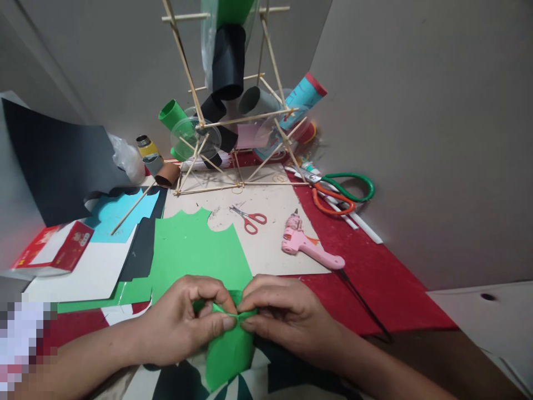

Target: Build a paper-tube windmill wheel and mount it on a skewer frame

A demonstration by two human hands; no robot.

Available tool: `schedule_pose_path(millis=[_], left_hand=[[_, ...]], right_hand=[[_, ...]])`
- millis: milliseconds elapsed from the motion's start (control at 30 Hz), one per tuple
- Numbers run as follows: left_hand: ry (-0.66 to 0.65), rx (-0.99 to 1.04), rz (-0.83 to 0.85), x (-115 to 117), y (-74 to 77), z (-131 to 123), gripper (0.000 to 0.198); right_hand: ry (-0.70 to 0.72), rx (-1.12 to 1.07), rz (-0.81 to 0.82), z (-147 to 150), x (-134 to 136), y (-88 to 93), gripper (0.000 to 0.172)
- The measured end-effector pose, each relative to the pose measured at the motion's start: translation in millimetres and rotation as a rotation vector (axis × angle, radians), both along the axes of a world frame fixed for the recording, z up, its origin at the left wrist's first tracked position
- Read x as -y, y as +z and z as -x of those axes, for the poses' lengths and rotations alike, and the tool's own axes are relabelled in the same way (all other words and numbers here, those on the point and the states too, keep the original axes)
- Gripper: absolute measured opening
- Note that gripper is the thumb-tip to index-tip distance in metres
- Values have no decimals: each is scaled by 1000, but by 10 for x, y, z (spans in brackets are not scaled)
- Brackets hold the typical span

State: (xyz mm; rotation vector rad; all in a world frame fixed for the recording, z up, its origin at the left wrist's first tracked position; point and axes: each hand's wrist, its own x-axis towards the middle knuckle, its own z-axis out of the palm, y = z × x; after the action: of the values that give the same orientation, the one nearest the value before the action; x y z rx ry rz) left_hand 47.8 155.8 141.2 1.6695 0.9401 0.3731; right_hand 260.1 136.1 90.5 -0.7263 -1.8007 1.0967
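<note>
Between my two hands is a piece of green paper [231, 350], curled round into a tube-like shape. My left hand [191, 314] pinches its upper edge between thumb and fingers. My right hand [287, 311] grips the same edge close by, so the fingertips of both hands nearly meet. The lower part of the paper hangs toward my lap. Just beyond my hands lies a large green sheet [195, 250] with scalloped cuts along its far edge.
A stick frame [250, 119] holding paper tubes stands at the back. Small scissors [250, 218], a pink glue gun [308, 244] and large scissors [345, 191] lie on the table. Blue paper [120, 214], a red box [54, 247] and a black sheet [66, 161] are leftward.
</note>
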Motion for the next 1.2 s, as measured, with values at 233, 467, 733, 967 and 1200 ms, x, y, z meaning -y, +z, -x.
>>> schedule_pose_path(millis=[233, 467, 733, 967, 1200], left_hand=[[18, 30, 79, -47, -68, 3, 22], [61, 63, 78, -39, -83, 24, 24], [-9, 99, -35, -72, -90, 58, 22], [-53, 165, -71, -91, -108, 66, 21], [-9, 163, -62, -110, -134, 60, 27]], right_hand=[[-5, 28, 20, -22, -9, 26, 19], [-4, -56, 170, -76, -39, -23, 10], [7, -66, 222, -96, -69, -23, 19], [46, -41, 198, -72, -81, -2, 27], [14, -88, 151, -3, -98, -11, 29]])
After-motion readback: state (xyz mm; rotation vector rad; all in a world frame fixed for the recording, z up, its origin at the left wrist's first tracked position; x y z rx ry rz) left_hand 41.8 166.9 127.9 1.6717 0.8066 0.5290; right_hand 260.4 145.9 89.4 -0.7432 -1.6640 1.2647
